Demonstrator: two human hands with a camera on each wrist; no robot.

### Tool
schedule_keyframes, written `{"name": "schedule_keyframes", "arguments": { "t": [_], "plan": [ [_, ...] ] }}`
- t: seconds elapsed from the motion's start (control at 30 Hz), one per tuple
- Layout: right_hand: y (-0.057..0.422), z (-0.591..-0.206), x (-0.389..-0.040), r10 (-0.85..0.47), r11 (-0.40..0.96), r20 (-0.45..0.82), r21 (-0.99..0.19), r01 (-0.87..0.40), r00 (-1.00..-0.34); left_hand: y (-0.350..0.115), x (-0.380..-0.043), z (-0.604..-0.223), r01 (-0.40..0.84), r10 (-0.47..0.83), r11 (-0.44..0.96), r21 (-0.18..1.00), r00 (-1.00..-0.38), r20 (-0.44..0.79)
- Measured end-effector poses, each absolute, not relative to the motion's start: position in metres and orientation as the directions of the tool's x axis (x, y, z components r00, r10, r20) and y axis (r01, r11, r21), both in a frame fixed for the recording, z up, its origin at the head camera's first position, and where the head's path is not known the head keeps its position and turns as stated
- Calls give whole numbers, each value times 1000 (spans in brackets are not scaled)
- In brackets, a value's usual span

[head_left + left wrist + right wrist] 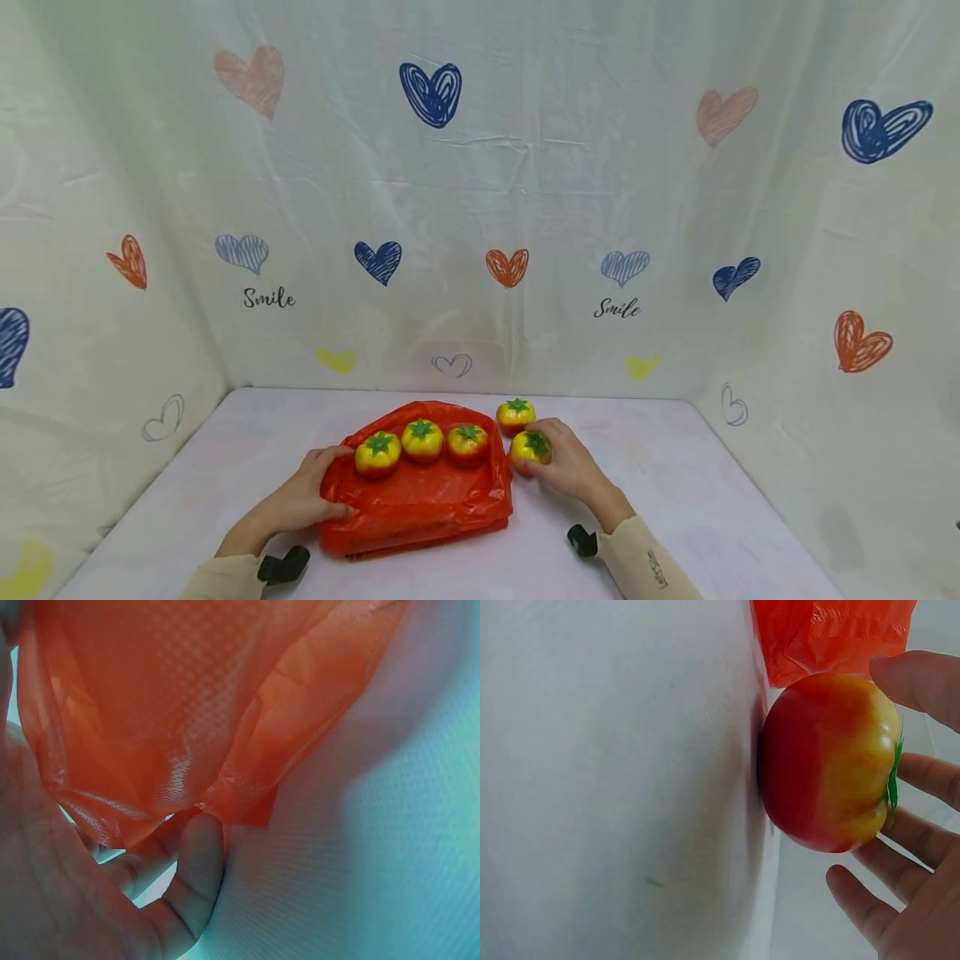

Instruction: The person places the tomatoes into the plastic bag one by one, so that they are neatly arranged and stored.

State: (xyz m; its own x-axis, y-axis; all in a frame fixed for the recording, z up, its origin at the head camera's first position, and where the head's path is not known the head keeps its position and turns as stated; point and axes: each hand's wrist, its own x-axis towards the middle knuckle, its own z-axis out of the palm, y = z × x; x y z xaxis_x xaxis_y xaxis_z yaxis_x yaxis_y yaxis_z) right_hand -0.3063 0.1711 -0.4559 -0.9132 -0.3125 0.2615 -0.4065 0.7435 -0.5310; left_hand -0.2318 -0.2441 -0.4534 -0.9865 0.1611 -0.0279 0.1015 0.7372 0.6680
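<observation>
A red plastic bag (423, 492) lies spread on the table, with three red-and-yellow tomatoes with green leafy tops in a row on it, one of them a left-hand tomato (377, 456). My left hand (303, 492) holds the bag by its left side, thumb at the front and fingers farther back. Just right of the bag, my right hand (566, 458) has its thumb and fingers around another tomato (825, 761), which sits on the table. Behind that one stands a further tomato (515, 416), apart from the hand.
The white table (660, 500) reaches back to a pale curtain (570, 208) printed with hearts and the word Smile. Curtain also hangs along both sides. A black strap piece (283, 566) is on the left wrist and a similar black piece (582, 541) on the right.
</observation>
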Motion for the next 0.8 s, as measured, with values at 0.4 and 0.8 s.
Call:
{"name": "schedule_keyframes", "arguments": {
  "t": [0.4,0.8],
  "plan": [
    [174,-459,-307,-323,725,236,-561,-400,-916,-245,-234,-455,99,161,742,663,-986,-32],
    [175,-462,-307,-305,729,178,-588,-350,-935,-246,-235,-455,97,161,736,670,-986,-34]
  ]
}}
